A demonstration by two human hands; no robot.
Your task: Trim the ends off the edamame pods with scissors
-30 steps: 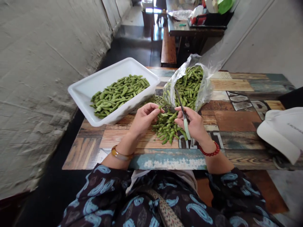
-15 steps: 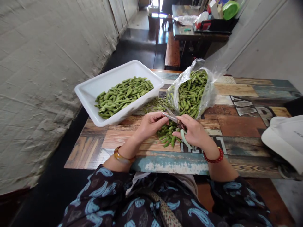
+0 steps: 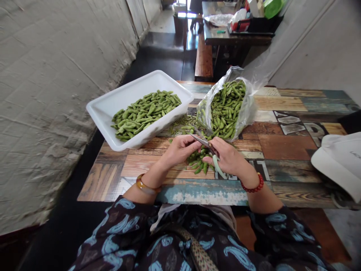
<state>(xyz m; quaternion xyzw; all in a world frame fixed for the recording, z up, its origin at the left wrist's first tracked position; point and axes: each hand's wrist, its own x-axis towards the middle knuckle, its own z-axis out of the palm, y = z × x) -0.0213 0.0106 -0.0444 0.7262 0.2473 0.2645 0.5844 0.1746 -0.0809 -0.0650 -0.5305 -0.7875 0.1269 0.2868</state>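
Patchwork boards cover the table (image 3: pixel 287 145), with a rough grey wall (image 3: pixel 50 75) at nine o'clock. Seen from the hands, a white tray (image 3: pixel 108 103) of green pods (image 3: pixel 146 113) sits at ten o'clock, a clear bag (image 3: pixel 208 113) of more pods at one, and a white cap (image 3: pixel 340 158) at three. The right hand (image 3: pixel 229 156) grips scissors (image 3: pixel 216 165), blades parted, pointing to ten o'clock. They reach the left hand (image 3: pixel 180 150); I cannot tell whether its curled fingers pinch a pod. Loose pods (image 3: pixel 200 164) lie between both hands.
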